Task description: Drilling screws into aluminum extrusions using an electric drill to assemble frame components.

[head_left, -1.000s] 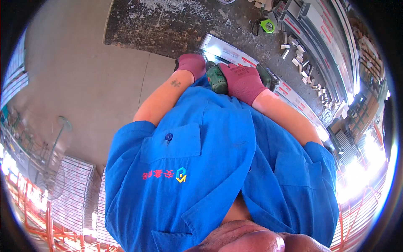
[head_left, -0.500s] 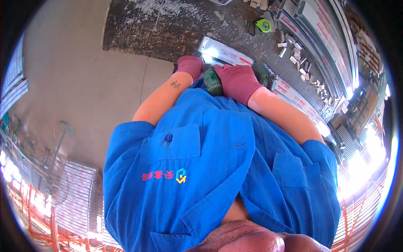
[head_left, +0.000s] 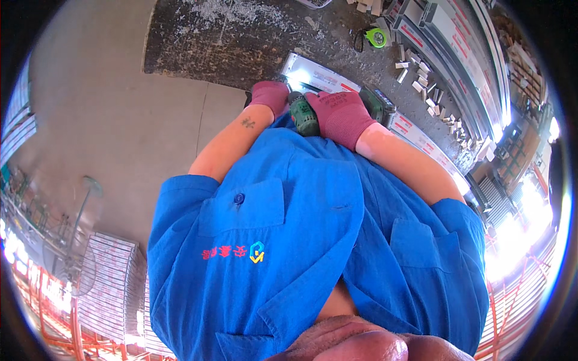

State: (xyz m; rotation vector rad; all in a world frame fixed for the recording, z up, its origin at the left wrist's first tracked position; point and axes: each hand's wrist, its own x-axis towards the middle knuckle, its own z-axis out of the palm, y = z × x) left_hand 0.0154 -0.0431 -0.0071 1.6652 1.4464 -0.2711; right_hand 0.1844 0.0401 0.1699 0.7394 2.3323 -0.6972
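Observation:
My right hand, in a maroon glove, is closed round the grip of a green cordless drill. The drill's battery end sticks out to the right of the glove. A bright patch of light falls on a silver-white metal profile just beyond the drill. My left hand, gloved alike, is curled at the profile's left end, close to the drill's front. Its fingertips are mostly hidden, and so is whatever they pinch. The drill's tip cannot be made out either.
The dark, worn bench top carries metal shavings. Farther right lie a lime-green tape measure, many small cut metal pieces and a stack of long profiles. A pedestal fan and stacked profiles stand at the left.
Both hands and the drill keep nearly the same place against the profile. The whole view has shifted very slightly.

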